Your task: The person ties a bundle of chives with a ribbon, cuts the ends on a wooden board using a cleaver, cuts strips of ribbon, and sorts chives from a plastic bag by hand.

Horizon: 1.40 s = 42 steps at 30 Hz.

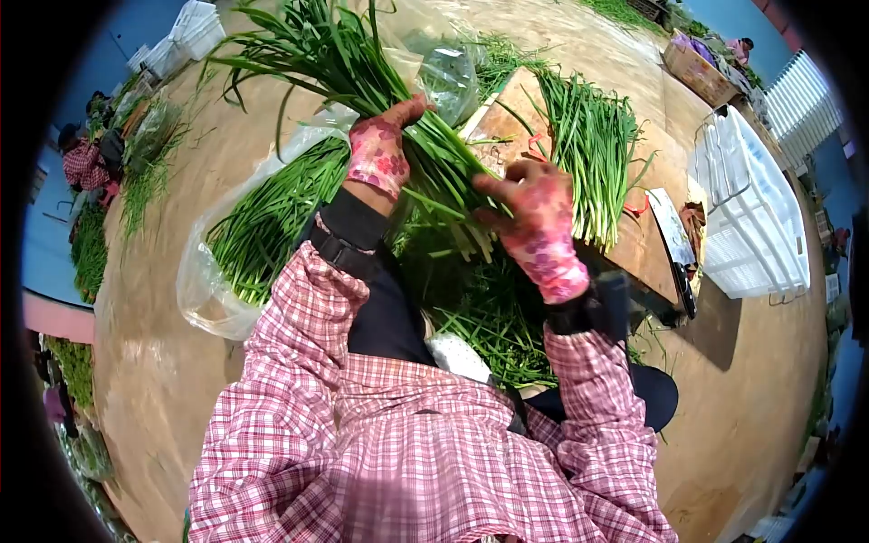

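Note:
My left hand (378, 152), in a pink flowered glove with bare fingers, is closed around a thick bunch of garlic chives (339, 59). The leaves fan out to the upper left, and the pale stem ends slant down to the right. At that lower end, the curled fingers of my right hand (539, 226), in a matching glove, close on some stems. Another pile of garlic chives (593, 154) lies on a low wooden board (647, 258) at the right. More chives (281, 213) fill a clear plastic bag (204, 285) at the left. Loose greens (498, 326) lie between my legs.
A white plastic crate (756, 217) stands right of the board. A knife-like blade with a dark handle (674, 244) lies at the board's right edge. Clear plastic (448, 81) lies beyond the bunch. Other people (86, 163) sit among greens farther off. White crates (195, 32) stand at the upper left.

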Tool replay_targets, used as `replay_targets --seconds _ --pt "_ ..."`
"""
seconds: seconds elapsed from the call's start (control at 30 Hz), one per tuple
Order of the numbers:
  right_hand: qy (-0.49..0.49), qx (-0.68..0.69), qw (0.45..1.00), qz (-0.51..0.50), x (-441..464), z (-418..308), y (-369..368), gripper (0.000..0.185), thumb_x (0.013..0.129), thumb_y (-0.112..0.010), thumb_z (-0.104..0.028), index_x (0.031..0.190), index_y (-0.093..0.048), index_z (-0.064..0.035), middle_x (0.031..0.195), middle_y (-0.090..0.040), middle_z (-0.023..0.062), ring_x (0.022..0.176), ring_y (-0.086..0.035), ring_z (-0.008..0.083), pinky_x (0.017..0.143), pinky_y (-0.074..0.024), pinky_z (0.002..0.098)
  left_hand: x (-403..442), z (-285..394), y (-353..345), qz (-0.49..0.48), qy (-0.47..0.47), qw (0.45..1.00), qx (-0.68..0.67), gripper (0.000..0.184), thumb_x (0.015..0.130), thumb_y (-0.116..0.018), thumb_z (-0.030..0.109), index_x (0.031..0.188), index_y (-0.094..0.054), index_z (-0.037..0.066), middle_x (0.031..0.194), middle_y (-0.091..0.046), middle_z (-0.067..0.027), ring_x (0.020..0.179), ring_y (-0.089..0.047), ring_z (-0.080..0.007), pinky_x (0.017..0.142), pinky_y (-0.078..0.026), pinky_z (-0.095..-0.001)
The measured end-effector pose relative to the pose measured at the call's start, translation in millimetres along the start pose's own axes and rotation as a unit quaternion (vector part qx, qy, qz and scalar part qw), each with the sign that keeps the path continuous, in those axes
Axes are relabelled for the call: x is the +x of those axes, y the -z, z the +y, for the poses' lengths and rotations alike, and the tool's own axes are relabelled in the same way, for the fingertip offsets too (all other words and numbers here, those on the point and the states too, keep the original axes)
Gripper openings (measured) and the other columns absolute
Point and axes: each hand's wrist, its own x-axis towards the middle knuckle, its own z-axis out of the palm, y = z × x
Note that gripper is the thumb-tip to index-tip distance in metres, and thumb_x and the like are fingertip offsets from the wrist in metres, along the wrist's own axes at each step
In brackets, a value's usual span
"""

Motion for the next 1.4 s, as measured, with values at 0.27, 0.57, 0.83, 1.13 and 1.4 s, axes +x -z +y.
replay_targets --seconds 0.27,0.57,0.83,1.13,1.4 --pt "-0.418 0.281 0.863 -0.048 -124.5 41.7 -11.0 0.021 0.077 -0.078 -0.015 0.094 -0.073 -0.0025 0.086 -0.070 0.0095 0.079 -0.066 0.0211 0.076 -0.0519 0.0345 10.9 -0.2 60.4 0.032 0.047 0.993 -0.103 0.018 0.087 -0.066 0.011 0.101 -0.065 -0.001 0.095 -0.069 -0.0120 0.080 -0.066 -0.0272 0.074 -0.057 -0.0426" --pt "-0.524 0.498 0.685 0.088 -111.6 28.3 -24.8 0.015 0.087 -0.070 -0.015 0.092 -0.068 -0.0003 0.065 -0.056 -0.0037 0.051 -0.043 0.0059 0.047 -0.0322 0.0217 0.8 -25.7 62.9 0.053 0.015 0.997 -0.058 0.023 0.089 -0.060 0.008 0.110 -0.064 -0.001 0.102 -0.069 -0.0140 0.090 -0.067 -0.0293 0.084 -0.055 -0.0432" --pt "-0.431 0.434 0.769 0.187 -82.3 4.5 -32.2 0.026 0.076 -0.081 -0.013 0.093 -0.071 0.0030 0.077 -0.068 0.0013 0.066 -0.055 0.0068 0.062 -0.0450 0.0230 -6.9 -55.2 47.0 0.121 0.055 0.989 -0.061 0.025 0.075 -0.077 0.007 0.095 -0.067 -0.004 0.087 -0.064 -0.0093 0.065 -0.060 -0.0230 0.062 -0.052 -0.0350" --pt "-0.113 -0.009 0.992 0.048 -91.7 -10.7 -5.0 0.032 0.068 -0.072 -0.005 0.095 -0.072 -0.0197 0.086 -0.062 0.0073 0.089 -0.058 0.0308 0.082 -0.0440 0.0431 -7.0 -51.2 49.2 0.111 0.023 0.993 -0.030 0.019 0.079 -0.075 0.008 0.094 -0.068 -0.001 0.083 -0.059 -0.0056 0.066 -0.053 -0.0201 0.059 -0.045 -0.0333" --pt "-0.426 0.337 0.838 0.049 -132.4 19.6 -6.4 0.016 0.080 -0.075 -0.018 0.090 -0.071 -0.0049 0.081 -0.067 0.0076 0.074 -0.063 0.0160 0.070 -0.0489 0.0334 -26.5 -27.2 28.8 0.082 0.018 0.993 -0.087 0.032 0.092 -0.062 0.016 0.119 -0.057 -0.001 0.109 -0.068 -0.0147 0.097 -0.065 -0.0270 0.088 -0.053 -0.0417"
